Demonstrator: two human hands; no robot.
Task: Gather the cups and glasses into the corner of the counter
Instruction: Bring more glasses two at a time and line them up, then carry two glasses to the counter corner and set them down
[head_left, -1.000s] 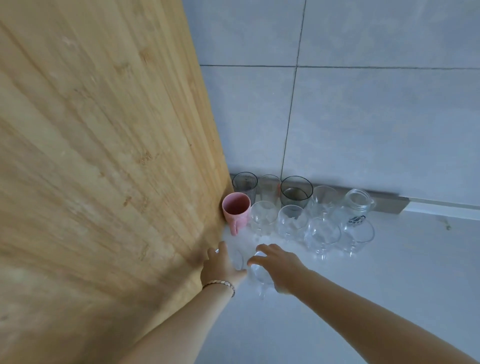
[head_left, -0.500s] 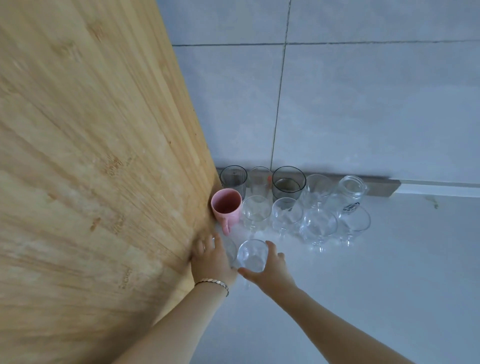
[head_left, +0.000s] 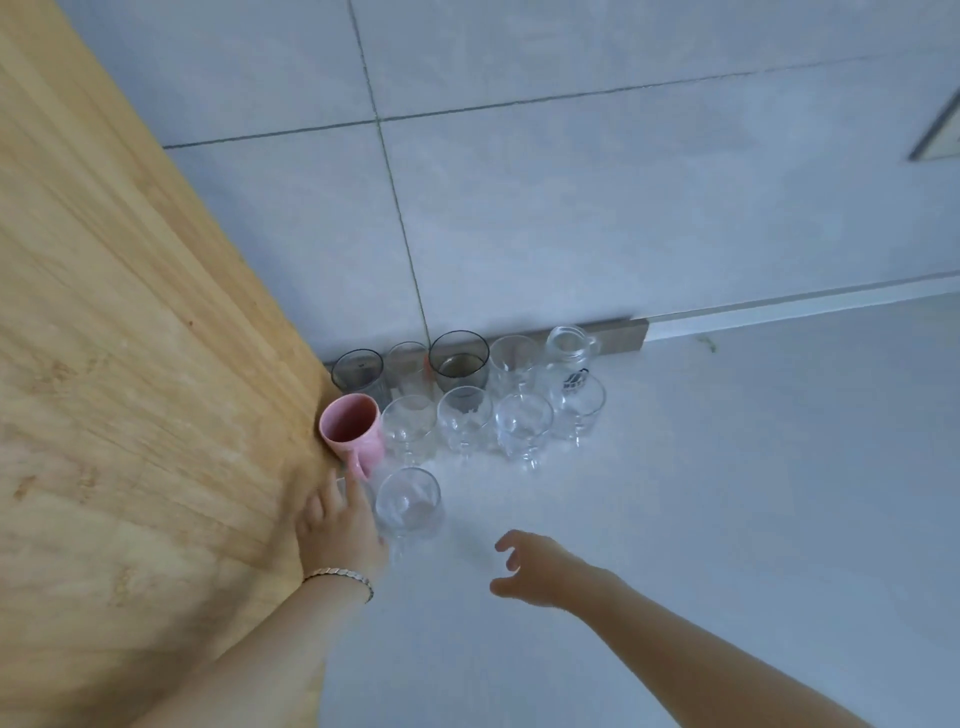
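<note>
Right hand (head_left: 540, 569) withdrawn, glass (head_left: 408, 501) beside left hand (head_left: 337, 525)

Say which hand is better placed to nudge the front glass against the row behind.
Right, probably. The right hand hangs free, fingers loose, on the open side of the front glass; the left hand is wedged between that glass and the wooden panel.

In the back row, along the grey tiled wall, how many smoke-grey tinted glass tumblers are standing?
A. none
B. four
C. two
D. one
C: a narrow smoke-grey tinted glass tumbler stands beside the light wooden panel. A wider smoke-grey tinted glass tumbler stands further right, with one tall clear glass between them. The rest of that row is clear.
</note>
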